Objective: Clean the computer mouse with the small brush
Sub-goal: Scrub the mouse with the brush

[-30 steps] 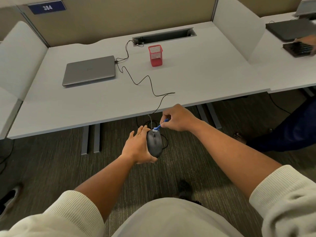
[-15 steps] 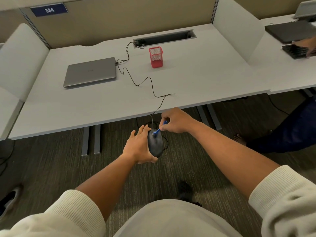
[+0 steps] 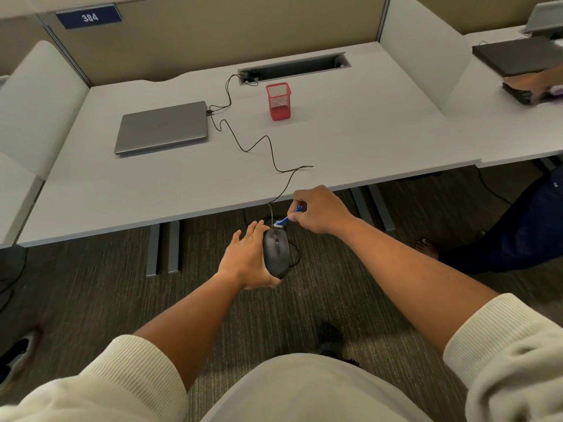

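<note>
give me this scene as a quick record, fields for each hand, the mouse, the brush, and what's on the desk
left hand: cups the mouse from its left side, held in the air below the desk edge
right hand: pinches the brush handle
mouse: dark, wired, buttons facing up
brush: small, blue handle, pale head at the mouse's front end
cable: runs from the mouse up over the desk
desk: white, holds a closed laptop and a red mesh cup

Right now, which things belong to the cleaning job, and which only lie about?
In use: mouse in left hand; small blue brush in right hand.

Lying about: closed laptop, red mesh holder, both on the desk.
</note>
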Demonstrator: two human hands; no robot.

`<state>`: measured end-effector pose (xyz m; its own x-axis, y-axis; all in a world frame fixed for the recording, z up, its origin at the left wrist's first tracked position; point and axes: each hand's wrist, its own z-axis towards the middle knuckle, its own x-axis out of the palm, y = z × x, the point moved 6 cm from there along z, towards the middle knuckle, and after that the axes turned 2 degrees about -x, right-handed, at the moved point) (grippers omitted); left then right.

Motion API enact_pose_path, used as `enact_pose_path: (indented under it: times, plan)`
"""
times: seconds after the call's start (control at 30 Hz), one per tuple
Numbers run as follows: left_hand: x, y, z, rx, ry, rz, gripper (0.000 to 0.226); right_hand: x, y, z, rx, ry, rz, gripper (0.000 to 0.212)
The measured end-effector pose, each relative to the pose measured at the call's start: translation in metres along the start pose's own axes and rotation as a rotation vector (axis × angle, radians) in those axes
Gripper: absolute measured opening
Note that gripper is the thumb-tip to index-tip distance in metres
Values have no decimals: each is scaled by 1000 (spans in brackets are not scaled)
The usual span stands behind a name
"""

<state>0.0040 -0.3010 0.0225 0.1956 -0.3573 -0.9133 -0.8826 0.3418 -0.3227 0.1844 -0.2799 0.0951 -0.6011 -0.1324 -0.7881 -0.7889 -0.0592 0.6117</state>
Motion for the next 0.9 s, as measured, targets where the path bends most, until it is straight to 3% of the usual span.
enact_pose_path:
  times: [0.13, 0.27, 0.33, 0.43, 0.5, 0.63, 0.8, 0.9]
  plan:
    - [1, 0, 0, -7, 10, 6, 133, 12, 2, -1, -4, 175, 115, 8]
    - [0, 0, 0, -6, 2, 2, 135, 0, 1, 1, 17, -18, 10, 7]
    - [-1, 0, 0, -1, -5, -2, 134, 4, 1, 1, 11, 5, -43, 7]
    - [-1, -1, 0, 3, -3, 4, 134, 12, 1, -1, 27, 111, 123, 9]
    - [-1, 0, -1, -5, -5, 4, 137, 7, -1, 0, 63, 52, 176, 9]
    - [-3, -1, 0, -4, -1, 2, 135, 4, -3, 0, 62, -16, -47, 7]
    - [-1, 1, 0, -19, 12, 5, 141, 11, 2, -3, 70, 37, 217, 9]
    - [-2, 1, 0, -2, 4, 8, 135, 9, 4, -5, 37, 25, 8, 6]
